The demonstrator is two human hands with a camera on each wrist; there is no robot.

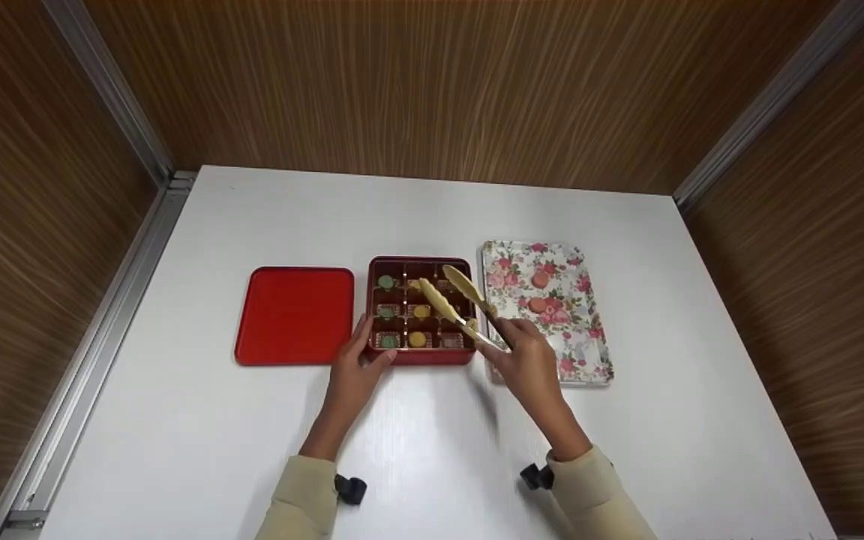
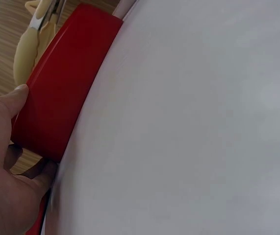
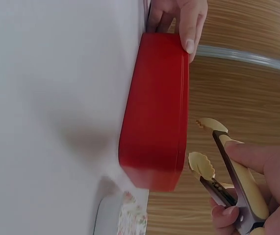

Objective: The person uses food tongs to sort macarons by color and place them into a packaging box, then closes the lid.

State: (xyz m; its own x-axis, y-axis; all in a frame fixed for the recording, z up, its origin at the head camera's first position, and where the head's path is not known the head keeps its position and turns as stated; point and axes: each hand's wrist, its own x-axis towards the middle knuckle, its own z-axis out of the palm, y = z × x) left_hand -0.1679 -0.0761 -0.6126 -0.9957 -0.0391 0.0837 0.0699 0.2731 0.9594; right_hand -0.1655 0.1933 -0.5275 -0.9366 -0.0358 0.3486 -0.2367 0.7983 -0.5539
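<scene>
Two pink macarons point(image 1: 540, 280), head view: on the flowered tray point(image 1: 574, 330), near each other, right of the box point(image 1: 432, 358).
Box contents, head view: green macarons point(image 1: 385, 282) in the left column, yellow macarons point(image 1: 418, 340) in the middle; right column partly hidden by the tongs point(image 1: 438, 300), contents not confirmed.
Red lid point(image 1: 297, 315), head view: flat on the table point(image 1: 177, 450), left of the box.
Right hand point(image 1: 529, 367), head view: grip closed round the tongs' handle, tips over the box.
Tongs step, head view: judged to be between one pinch and the next.
Left hand point(image 1: 353, 379), left wrist view: grip on the box's near left corner, thumb at the top edge, fingers round the side; judged to be steadying.
Tong tips, right wrist view: spread, nothing between them, above the rim.
Next tongs move, right wrist view: judged to call for straddling one macaron and squeezing lightly, left hand bracing the box; a hard squeeze could crack a shell.
</scene>
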